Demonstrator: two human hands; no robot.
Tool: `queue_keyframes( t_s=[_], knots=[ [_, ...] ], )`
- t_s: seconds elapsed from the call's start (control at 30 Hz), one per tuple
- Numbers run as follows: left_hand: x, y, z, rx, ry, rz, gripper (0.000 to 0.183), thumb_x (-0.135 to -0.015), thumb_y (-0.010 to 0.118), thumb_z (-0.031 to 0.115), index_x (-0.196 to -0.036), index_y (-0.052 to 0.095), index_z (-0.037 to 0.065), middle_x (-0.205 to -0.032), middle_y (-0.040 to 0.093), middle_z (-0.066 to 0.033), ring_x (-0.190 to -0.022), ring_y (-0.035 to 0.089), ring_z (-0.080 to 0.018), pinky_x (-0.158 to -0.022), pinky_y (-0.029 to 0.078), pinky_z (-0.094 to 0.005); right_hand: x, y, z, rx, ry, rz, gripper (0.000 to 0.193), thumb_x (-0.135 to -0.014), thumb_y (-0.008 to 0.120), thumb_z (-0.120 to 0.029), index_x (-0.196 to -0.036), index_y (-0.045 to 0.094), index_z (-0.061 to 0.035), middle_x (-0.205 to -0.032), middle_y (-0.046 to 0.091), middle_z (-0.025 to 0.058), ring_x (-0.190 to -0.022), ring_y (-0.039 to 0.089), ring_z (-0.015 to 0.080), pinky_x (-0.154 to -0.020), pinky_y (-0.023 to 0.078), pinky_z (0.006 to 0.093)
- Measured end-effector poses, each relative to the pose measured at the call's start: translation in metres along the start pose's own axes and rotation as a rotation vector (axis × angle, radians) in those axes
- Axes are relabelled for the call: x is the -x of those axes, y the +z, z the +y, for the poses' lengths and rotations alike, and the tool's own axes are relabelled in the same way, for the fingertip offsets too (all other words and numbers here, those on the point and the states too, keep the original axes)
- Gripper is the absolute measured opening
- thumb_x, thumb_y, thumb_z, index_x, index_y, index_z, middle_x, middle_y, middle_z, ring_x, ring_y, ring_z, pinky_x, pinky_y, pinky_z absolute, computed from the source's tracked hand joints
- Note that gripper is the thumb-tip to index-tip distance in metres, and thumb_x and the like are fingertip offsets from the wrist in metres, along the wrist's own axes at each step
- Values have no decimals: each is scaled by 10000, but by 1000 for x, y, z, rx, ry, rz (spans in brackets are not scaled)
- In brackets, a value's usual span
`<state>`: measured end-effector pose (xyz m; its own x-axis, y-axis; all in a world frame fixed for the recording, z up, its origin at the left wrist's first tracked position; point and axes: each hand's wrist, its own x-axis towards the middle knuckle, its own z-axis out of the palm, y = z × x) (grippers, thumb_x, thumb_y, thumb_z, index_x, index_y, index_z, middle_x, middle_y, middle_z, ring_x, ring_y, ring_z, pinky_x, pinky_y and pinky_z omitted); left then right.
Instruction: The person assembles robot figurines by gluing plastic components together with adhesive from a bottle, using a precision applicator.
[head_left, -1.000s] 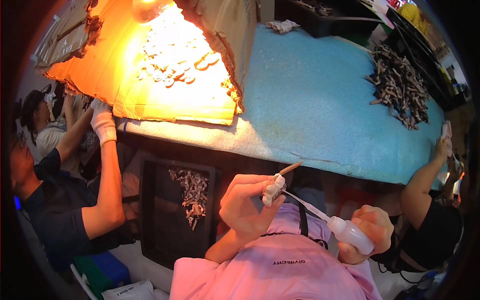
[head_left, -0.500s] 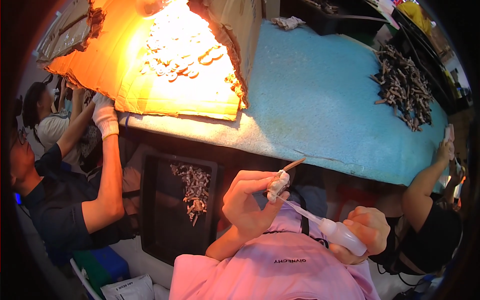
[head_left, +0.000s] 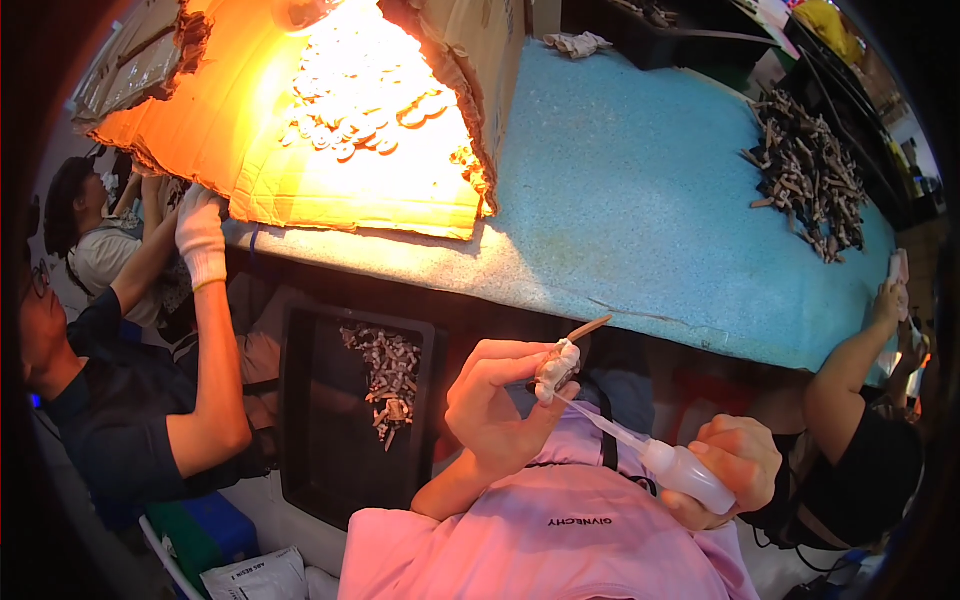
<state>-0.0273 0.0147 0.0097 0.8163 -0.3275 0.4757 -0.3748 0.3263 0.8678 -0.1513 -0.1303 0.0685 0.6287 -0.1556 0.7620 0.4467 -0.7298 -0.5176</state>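
My left hand [head_left: 495,400] pinches a small white, lumpy figure [head_left: 557,368] with dark parts between thumb and fingers. From its top a thin brown stick-like piece [head_left: 590,326] points up to the right. My right hand [head_left: 738,462] is wrapped round a translucent squeeze bottle [head_left: 690,477], tilted so that its long thin nozzle [head_left: 612,428] reaches up to the left. The nozzle's tip is at the underside of the figure, close to my left fingertips; whether it touches cannot be made out. Both hands are held in front of the pink garment [head_left: 500,540].
Beyond my hands is a blue-topped table [head_left: 620,180]. Brightly lit small pieces lie on cardboard [head_left: 275,205]. More pieces fill a heap [head_left: 810,180] at right and part of a black tray [head_left: 310,430]. Co-workers sit at both sides, one with a gloved hand [head_left: 202,240].
The gloved hand of the co-worker at left has shifted slightly left, away from the cardboard's edge. My hands, the figure and the bottle stay almost the same.
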Motion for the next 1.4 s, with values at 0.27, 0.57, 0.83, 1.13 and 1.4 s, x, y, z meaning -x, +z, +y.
queue_keyframes(
  t_s=[0.27, 0.57, 0.83, 1.13, 1.4],
  knots=[
    [1, -1, 1, -17, -14, -2, 306, -642, 720, -55, -902, 561, -20, -917, 615, -167, -784, 603, -179, -646, 492, -250, 2, 2, 0, 18, -21, 48, 335, -537, 778, -211, -688, 569, 3, -470, 452, 25, -331, 400, 141, -292, 269, 228],
    [3, 0, 3, 36, -89, 26, 316, -629, 727, -47, -895, 560, -15, -906, 618, -162, -797, 595, -190, -710, 479, -280, 2, 0, 2, -10, -13, 94, 361, -574, 765, -211, -742, 554, 29, -493, 473, 51, -331, 406, 146, -287, 279, 231],
    [2, 0, 3, 47, -100, 14, 307, -641, 713, -55, -904, 558, -24, -908, 609, -160, -798, 586, -189, -713, 480, -283, 1, 4, 3, 28, 17, 123, 328, -560, 768, -184, -694, 548, 19, -483, 464, 46, -331, 398, 139, -285, 269, 231],
    [1, 0, 4, 81, -103, 4, 297, -656, 704, -68, -910, 555, -28, -917, 596, -159, -805, 581, -181, -721, 482, -282, -3, 1, 3, -22, -16, 4, 355, -569, 765, -181, -754, 546, 30, -478, 460, 51, -329, 395, 137, -287, 260, 235],
    [1, 0, 4, 91, -104, 4, 302, -651, 700, -80, -910, 552, -30, -921, 587, -155, -801, 578, -182, -722, 482, -283, -3, 0, 2, -2, -38, 10, 345, -566, 761, -181, -745, 550, 25, -475, 447, 46, -330, 395, 140, -287, 258, 233]
  ],
)
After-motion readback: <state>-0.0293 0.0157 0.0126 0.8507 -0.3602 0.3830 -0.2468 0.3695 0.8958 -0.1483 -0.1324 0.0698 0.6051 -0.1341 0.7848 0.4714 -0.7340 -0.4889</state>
